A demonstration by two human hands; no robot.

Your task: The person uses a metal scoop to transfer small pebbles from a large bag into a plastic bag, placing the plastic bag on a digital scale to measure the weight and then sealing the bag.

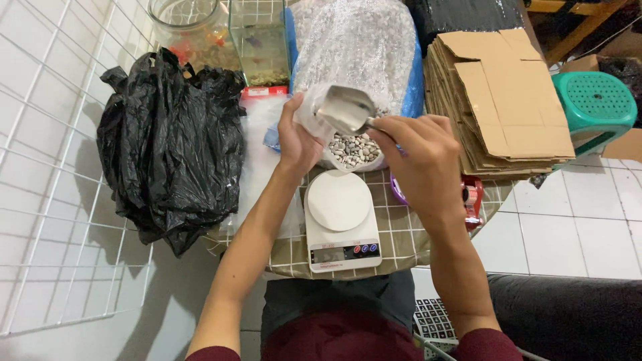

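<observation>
Maroon sleeves (481, 344) sit nearest, both forearms reaching far over a small checked table (401, 234). Between them stands a white scale (340, 220), its round plate bare. Just beyond the scale, the left hand (297, 137) clasps the left rim of a clear bag (314, 107), fingers curled round the plastic and holding its mouth wide. Pebbles (354, 150) lie in the bag's bottom, right of that hand's palm. The right hand (418, 150) is clenched on the handle of a metal scoop (344, 108), whose bowl tilts above the pebbles, inside the bag's mouth and just left of the knuckles. A large sack (364, 47) of gravel stands behind. Left lies a black bag (167, 140); far left, a glass jar (190, 27) and a small tank (261, 40). Right of the sack is stacked cardboard (501, 100), then a green stool (595, 103). A red tape dispenser (473, 197) peeks out by the right wrist.
</observation>
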